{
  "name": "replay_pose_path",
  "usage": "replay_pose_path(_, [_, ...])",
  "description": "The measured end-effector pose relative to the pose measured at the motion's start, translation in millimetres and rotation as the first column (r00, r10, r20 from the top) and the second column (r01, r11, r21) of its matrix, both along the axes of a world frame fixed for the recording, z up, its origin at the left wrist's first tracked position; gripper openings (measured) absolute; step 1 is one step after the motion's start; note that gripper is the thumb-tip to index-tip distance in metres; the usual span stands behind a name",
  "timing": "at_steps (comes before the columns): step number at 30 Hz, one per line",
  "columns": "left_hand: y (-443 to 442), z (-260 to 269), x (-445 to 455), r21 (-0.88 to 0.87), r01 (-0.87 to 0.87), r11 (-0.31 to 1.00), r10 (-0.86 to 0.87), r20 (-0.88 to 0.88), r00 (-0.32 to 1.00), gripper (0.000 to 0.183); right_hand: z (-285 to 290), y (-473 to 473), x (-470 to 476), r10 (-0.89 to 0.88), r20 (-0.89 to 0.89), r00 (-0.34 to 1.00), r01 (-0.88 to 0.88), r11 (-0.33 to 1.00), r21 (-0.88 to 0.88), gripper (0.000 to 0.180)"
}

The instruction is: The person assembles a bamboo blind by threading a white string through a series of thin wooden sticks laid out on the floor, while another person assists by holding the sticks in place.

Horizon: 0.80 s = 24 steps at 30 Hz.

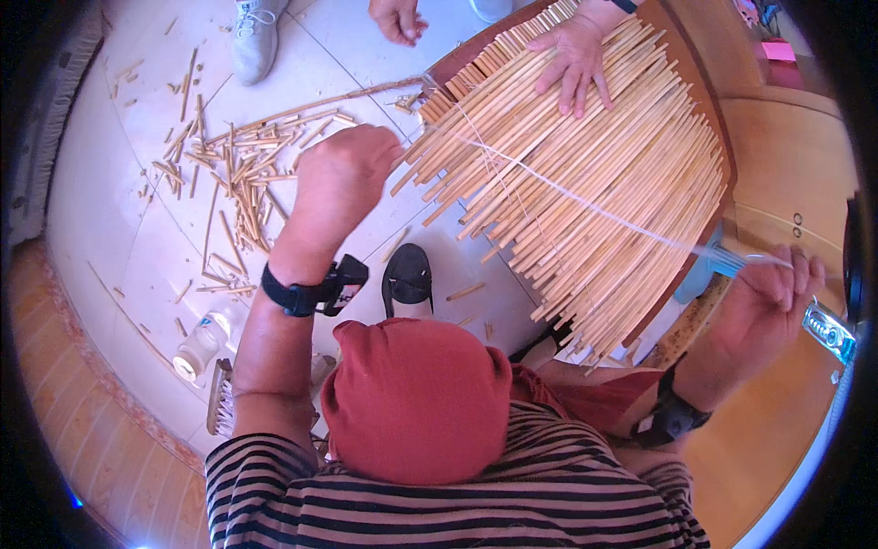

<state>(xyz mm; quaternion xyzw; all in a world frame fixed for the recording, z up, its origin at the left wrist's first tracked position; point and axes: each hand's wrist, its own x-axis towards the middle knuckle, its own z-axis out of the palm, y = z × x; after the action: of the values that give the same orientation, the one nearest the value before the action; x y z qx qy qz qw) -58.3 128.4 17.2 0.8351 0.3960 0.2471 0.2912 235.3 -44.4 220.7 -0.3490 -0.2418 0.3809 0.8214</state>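
A mat of long, pale reed-like stalks [603, 178], crossed by thin threads, lies on a reddish-brown board [717, 130]. A white string [583, 200] runs diagonally above the stalks. Its right end is in my right hand [775, 281], raised beyond the board's near right edge, fingers pinched on it. My left hand [346, 175] is a curled fist beside the stalks' left ends; its fingertips are hidden, so I cannot tell whether it grips anything. Another person's hand [573, 65] is spread flat on the top of the stalks; that person's other hand [398, 20] hangs left of the board.
Cut stalk pieces [243, 185] litter the tiled floor [123, 226] on the left. A clear jar [199, 346] and a brush [221, 398] lie at lower left. A wooden cabinet [789, 165] stands at right. Another person's shoe [255, 48] is at upper left.
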Motion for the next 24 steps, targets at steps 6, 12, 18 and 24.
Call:
replay_pose_path(6, [-35, 2, 74, 0.306, 0.327, 0.894, -0.290, -0.162, 0.943, 0.002, 15, -69, 54, -0.265, 0.264, 0.927, 0.256, 0.964, 0.071, 0.017])
replay_pose_path(12, [-35, 4, 119, 0.304, 0.524, 0.796, -0.382, -0.421, 0.823, 0.007, -38, -110, 75, -0.425, 0.602, 0.676, 0.642, 0.741, -0.197, 0.014])
replay_pose_path(18, [-34, 23, 131, 0.275, 0.572, 0.773, -0.386, -0.512, 0.768, 0.006, -127, -64, 31, 0.166, 0.435, 0.885, 0.316, 0.471, -0.824, 0.008])
replay_pose_path(24, [-58, 39, 112, 0.314, 0.606, 0.730, -0.612, -0.093, 0.786, 0.011, -184, 56, -26, 0.535, -0.043, 0.844, -0.348, 0.484, -0.803, 0.009])
